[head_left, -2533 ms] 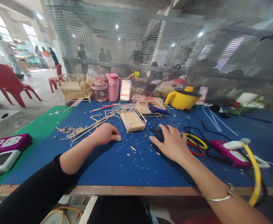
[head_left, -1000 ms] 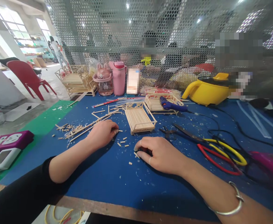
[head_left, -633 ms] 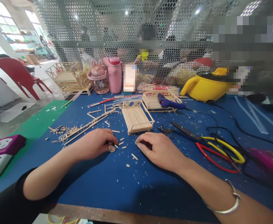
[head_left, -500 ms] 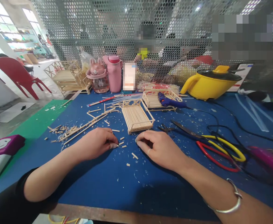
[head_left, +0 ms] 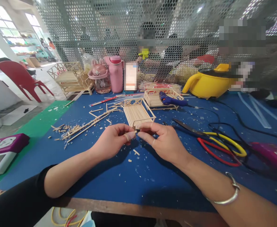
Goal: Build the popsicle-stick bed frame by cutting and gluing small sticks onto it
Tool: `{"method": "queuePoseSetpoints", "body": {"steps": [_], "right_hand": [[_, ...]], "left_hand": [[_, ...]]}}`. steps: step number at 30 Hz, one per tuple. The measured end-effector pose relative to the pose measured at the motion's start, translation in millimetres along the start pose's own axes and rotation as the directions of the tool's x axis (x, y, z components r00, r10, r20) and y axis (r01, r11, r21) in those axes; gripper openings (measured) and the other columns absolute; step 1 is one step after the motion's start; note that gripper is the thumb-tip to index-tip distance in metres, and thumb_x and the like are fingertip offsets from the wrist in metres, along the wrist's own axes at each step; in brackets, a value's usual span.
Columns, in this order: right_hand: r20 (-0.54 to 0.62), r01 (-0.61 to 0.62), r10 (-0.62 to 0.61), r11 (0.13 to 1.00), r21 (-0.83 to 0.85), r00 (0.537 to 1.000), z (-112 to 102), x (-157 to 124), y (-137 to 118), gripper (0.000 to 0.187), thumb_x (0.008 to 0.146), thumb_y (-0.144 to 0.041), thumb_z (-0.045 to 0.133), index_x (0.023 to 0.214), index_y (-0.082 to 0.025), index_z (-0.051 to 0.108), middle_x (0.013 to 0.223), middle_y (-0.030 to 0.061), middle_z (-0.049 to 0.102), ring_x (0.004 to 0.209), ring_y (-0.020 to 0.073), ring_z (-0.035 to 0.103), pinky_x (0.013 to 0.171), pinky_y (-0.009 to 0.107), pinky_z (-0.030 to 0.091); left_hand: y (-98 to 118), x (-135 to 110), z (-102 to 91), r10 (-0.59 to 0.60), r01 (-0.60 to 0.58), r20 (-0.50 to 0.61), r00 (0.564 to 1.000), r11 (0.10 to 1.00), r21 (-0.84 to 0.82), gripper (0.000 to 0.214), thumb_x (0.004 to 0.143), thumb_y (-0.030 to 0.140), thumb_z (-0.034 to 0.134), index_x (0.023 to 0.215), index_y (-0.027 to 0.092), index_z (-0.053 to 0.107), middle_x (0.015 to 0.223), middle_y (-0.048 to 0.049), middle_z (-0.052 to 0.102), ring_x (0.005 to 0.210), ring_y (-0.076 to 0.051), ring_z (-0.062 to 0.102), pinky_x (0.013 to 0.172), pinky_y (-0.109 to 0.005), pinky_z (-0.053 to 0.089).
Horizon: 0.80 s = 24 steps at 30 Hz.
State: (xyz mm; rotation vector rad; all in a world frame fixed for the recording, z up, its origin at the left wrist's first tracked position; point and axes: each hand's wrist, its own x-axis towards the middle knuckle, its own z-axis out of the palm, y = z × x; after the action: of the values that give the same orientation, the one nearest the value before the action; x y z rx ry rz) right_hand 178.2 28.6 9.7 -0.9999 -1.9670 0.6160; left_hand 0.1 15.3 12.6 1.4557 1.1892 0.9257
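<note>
My left hand and my right hand meet a little above the blue table top, fingertips pinched together. A small dark object shows between the fingertips; I cannot make out what it is. A short pale stick piece lies across my left index finger. Just beyond the hands stands a small bed frame built of wooden sticks. Stick offcuts lie on the table under the hands.
A second stick frame carries a blue glue gun. Scissors and pliers with red and yellow handles lie at right among black cables. Loose sticks lie at left. Yellow pot, pink bottles, perforated screen behind.
Both hands have lifted off the table and come together in front of the stick bed frame. Before, they rested apart on the table among the offcuts.
</note>
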Motion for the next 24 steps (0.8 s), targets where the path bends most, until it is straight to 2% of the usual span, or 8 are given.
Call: {"method": "queuePoseSetpoints", "body": {"steps": [3, 6, 10, 13, 15, 19, 21, 24], "right_hand": [[0.082, 0.039, -0.039, 0.999, -0.003, 0.996, -2.4, 1.1, 3.2, 0.014, 0.081, -0.021, 0.061, 0.089, -0.026, 0.071, 0.091, -0.003, 0.074, 0.084, 0.013, 0.068, 0.079, 0.025, 0.051], [0.094, 0.093, -0.087, 0.994, -0.065, 0.992, -5.4, 0.9, 2.4, 0.013, 0.08, -0.019, 0.061, 0.088, -0.023, 0.07, 0.089, -0.0015, 0.073, 0.082, 0.0134, 0.067, 0.077, 0.025, 0.051], [0.126, 0.171, -0.154, 0.976, -0.136, 0.98, -10.9, 1.2, -1.3, 0.015, 0.08, -0.02, 0.06, 0.092, -0.022, 0.068, 0.089, -0.0004, 0.073, 0.081, 0.0136, 0.066, 0.077, 0.026, 0.05], [0.191, 0.247, -0.214, 0.953, -0.173, 0.958, -15.7, 3.2, -1.6, 0.014, 0.084, -0.023, 0.058, 0.09, -0.024, 0.07, 0.088, -0.0018, 0.074, 0.082, 0.0134, 0.067, 0.079, 0.026, 0.049], [0.194, 0.255, -0.214, 0.942, -0.219, 0.957, -17.7, 5.3, 0.3, 0.014, 0.084, -0.024, 0.059, 0.089, -0.025, 0.071, 0.088, -0.0021, 0.074, 0.082, 0.014, 0.067, 0.078, 0.026, 0.049], [0.014, 0.09, -0.091, 0.934, -0.345, 0.996, -13.8, 10.2, 6.7, 0.019, 0.085, -0.027, 0.057, 0.095, -0.025, 0.073, 0.095, 0.0003, 0.074, 0.086, 0.0175, 0.069, 0.078, 0.028, 0.051], [-0.023, 0.04, -0.054, 0.916, -0.399, 0.998, -8.2, 11.9, 9.1, 0.022, 0.086, -0.027, 0.055, 0.1, -0.025, 0.072, 0.098, 0.0015, 0.074, 0.088, 0.0196, 0.069, 0.078, 0.03, 0.052], [-0.017, 0.025, -0.037, 0.878, -0.479, 0.999, 0.8, 12.7, 10.1, 0.025, 0.087, -0.028, 0.054, 0.104, -0.025, 0.071, 0.099, 0.0029, 0.073, 0.087, 0.0217, 0.07, 0.076, 0.032, 0.052]], "left_hand": [[-1.7, -2.2, 0.8, 0.01, -0.01, 0.02, 1.0, 1.0, 0.003, 0.021, 0.076, 0.036, 0.063, 0.08, 0.015, 0.062, 0.066, 0.0017, 0.058, 0.056, -0.009, 0.051, 0.055, -0.023, 0.041], [-1.1, -2.7, 2.3, 0.012, -0.011, 0.024, 1.0, 0.999, -0.03, 0.02, 0.074, 0.034, 0.065, 0.079, 0.015, 0.061, 0.066, 0.0024, 0.058, 0.055, -0.008, 0.051, 0.055, -0.023, 0.042], [-0.8, -1.0, 6.9, 0.046, -0.044, 0.01, 0.999, 0.99, -0.131, 0.026, 0.071, 0.031, 0.069, 0.078, 0.017, 0.048, 0.065, 0.0049, 0.056, 0.054, -0.007, 0.05, 0.055, -0.022, 0.044], [-3.3, -0.8, 6.3, 0.068, -0.063, 0.034, 0.997, 0.988, -0.144, 0.033, 0.071, 0.029, 0.069, 0.087, 0.02, 0.041, 0.06, 0.0077, 0.053, 0.053, -0.007, 0.049, 0.054, -0.021, 0.042], [-5.5, -0.1, 2.2, 0.113, -0.113, 0.01, 0.993, 0.993, -0.041, 0.031, 0.076, 0.03, 0.064, 0.097, 0.019, 0.043, 0.063, 0.0066, 0.054, 0.055, -0.008, 0.05, 0.056, -0.023, 0.043], [-6.7, 9.7, -8.3, 0.26, -0.202, -0.117, 0.959, 0.91, 0.361, 0.041, 0.077, 0.029, 0.062, 0.115, 0.018, 0.05, 0.088, -0.0024, 0.059, 0.074, -0.013, 0.055, 0.068, -0.028, 0.046], [-5.2, 18.1, -9.6, 0.264, -0.195, -0.066, 0.962, 0.838, 0.509, 0.044, 0.071, 0.023, 0.067, 0.113, 0.017, 0.055, 0.095, -0.004, 0.059, 0.077, -0.014, 0.056, 0.071, -0.029, 0.047], [-3.6, 28.9, -5.2, 0.264, -0.186, -0.035, 0.964, 0.759, 0.624, 0.027, 0.069, 0.018, 0.067, 0.095, 0.015, 0.064, 0.087, -0.0035, 0.061, 0.074, -0.015, 0.055, 0.069, -0.03, 0.046]]}}
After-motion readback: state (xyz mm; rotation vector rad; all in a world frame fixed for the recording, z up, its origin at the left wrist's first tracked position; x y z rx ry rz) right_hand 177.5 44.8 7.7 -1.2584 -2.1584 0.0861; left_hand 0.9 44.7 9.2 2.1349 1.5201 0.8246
